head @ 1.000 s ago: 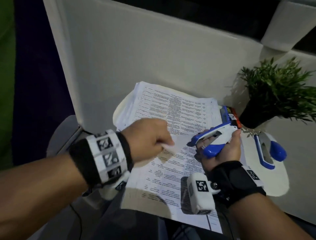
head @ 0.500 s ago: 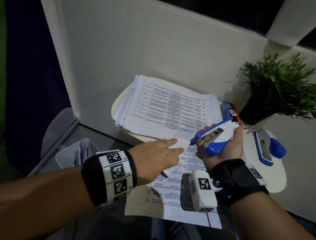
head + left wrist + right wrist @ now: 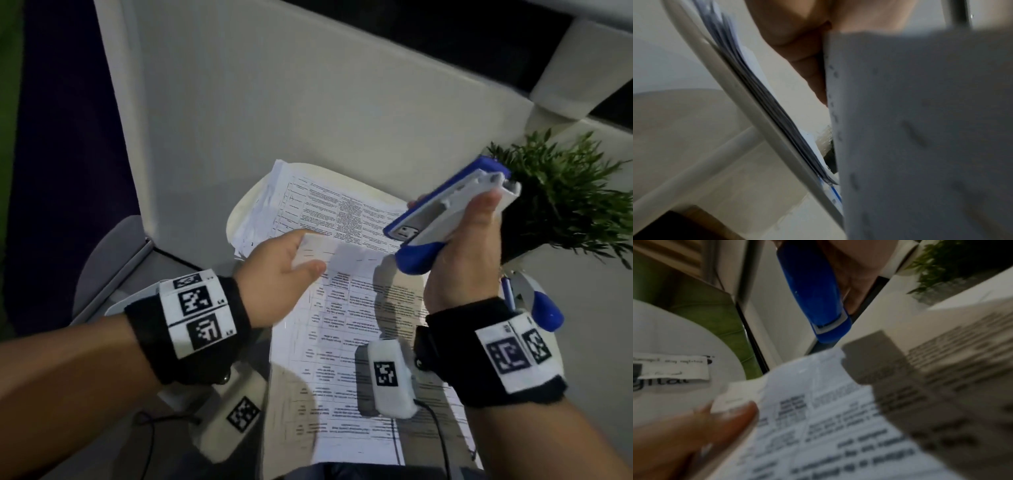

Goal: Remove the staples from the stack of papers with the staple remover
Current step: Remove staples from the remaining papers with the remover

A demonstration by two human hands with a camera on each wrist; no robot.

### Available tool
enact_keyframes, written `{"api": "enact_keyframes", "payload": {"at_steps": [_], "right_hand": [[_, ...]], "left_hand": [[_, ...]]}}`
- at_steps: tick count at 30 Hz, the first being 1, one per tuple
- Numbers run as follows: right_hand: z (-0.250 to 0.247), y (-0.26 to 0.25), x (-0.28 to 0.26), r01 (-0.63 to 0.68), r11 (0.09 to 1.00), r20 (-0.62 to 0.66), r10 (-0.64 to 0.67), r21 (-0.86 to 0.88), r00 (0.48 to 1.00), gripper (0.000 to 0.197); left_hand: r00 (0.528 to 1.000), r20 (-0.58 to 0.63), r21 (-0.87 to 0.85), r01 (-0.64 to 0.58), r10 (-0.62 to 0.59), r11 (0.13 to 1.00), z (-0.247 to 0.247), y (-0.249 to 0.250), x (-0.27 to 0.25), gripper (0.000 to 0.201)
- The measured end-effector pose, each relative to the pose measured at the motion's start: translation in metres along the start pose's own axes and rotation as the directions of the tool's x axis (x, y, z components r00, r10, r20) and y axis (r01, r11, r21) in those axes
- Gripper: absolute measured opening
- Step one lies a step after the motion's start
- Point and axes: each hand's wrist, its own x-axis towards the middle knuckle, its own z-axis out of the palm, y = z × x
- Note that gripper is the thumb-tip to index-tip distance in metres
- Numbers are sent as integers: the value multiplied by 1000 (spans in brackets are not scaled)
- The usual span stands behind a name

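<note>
My right hand [image 3: 455, 222] grips the blue and white staple remover [image 3: 442, 212], raised above the papers with its nose pointing left; its blue body [image 3: 816, 292] fills the top of the right wrist view. My left hand [image 3: 305, 253] pinches the far edge of a printed sheet [image 3: 359, 342], thumb on top and fingers under it. That sheet [image 3: 920, 129] blocks most of the left wrist view, and the left thumb [image 3: 719, 423] shows on it in the right wrist view. Behind lies the stack of papers [image 3: 322, 205] on a small round table [image 3: 239, 209]. No staple is visible.
A second blue and white stapler-like tool [image 3: 544, 308] lies on the table's right side, under a potted green plant [image 3: 565, 205]. White partition walls [image 3: 274, 102] close in behind. A white printed bag [image 3: 674, 369] sits low on the left.
My left hand went from pressing a finger on the sheet to pinching its far edge and lifting it. My right hand raised the staple remover up and to the right, off the paper.
</note>
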Motion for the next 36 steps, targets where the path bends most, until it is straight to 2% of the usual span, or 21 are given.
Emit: {"api": "enact_keyframes", "payload": {"at_steps": [4, 8, 15, 18, 22, 27, 31, 33, 35, 36], "right_hand": [[3, 1, 1, 48, 987, -2, -49, -151, 999, 53], [3, 0, 3, -7, 996, -26, 5, -92, 1000, 40], [0, -4, -1, 9, 997, -83, -15, -76, 996, 41], [4, -4, -2, 27, 992, -20, -30, -122, 999, 47], [9, -4, -4, 60, 994, 10, -59, -95, 998, 33], [13, -9, -7, 96, 990, 42, -92, -101, 995, 32], [14, -9, -5, 56, 995, 60, -51, -79, 997, 42], [14, -6, -4, 23, 996, 45, -19, -90, 999, 40], [14, -5, -5, -57, 997, 22, 58, -43, 998, 35], [13, -5, -5, -104, 994, 1, 104, 32, 995, 36]], "left_hand": [[997, -30, -38, -73, 72, 997, 11, 5, -9, 32], [990, -58, -9, -132, 131, 991, 17, 4, -17, 20], [969, -122, 31, -212, 214, 977, 13, 8, -14, 25], [966, -108, 36, -232, 234, 972, 12, 10, -15, 25], [959, -98, 25, -263, 264, 964, 16, 10, -19, 26], [957, -102, 17, -270, 270, 963, 15, 12, -20, 26], [957, -89, 9, -276, 276, 961, 16, 13, -22, 26], [959, -85, 5, -272, 271, 962, 16, 13, -21, 24], [965, -93, -3, -247, 246, 969, 14, 12, -19, 24], [970, -101, -12, -224, 222, 975, 13, 11, -17, 26]]}}
